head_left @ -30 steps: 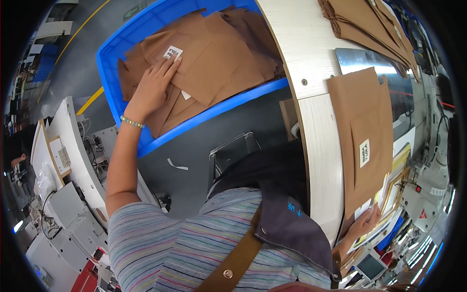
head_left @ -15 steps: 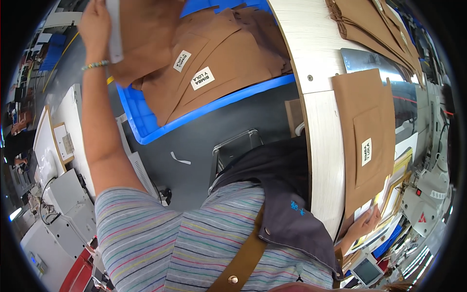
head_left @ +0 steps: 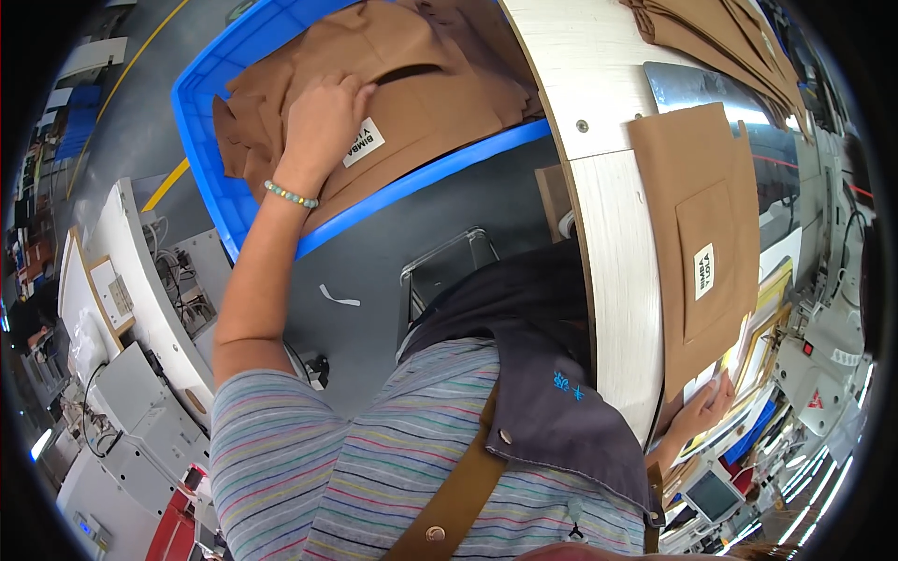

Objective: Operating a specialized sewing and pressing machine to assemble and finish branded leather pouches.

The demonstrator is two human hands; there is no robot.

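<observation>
My left hand (head_left: 323,122) is back down in the blue bin (head_left: 201,140), palm flat and fingers spread over the heap of brown fabric pieces (head_left: 421,84), beside a white label (head_left: 363,142) on the top one. Half a second ago that arm was raised high with a piece lifted clear of the bin; a second ago it lay pressed on the stack much as it does now. The hand is pressing, not pinching: nothing is gripped that I can see, and the piece it lifted seems to have gone back onto the heap. I read this as sorting through the stack, with no piece carried across to the bench.

My right hand (head_left: 703,400) sits low at the near corner of the white worktable (head_left: 617,271), fingertips resting on the bottom edge of a brown panel with a patch pocket (head_left: 697,234) laid flat there; it has hardly moved. More folded brown pieces (head_left: 720,37) lie at the table's far end.
</observation>
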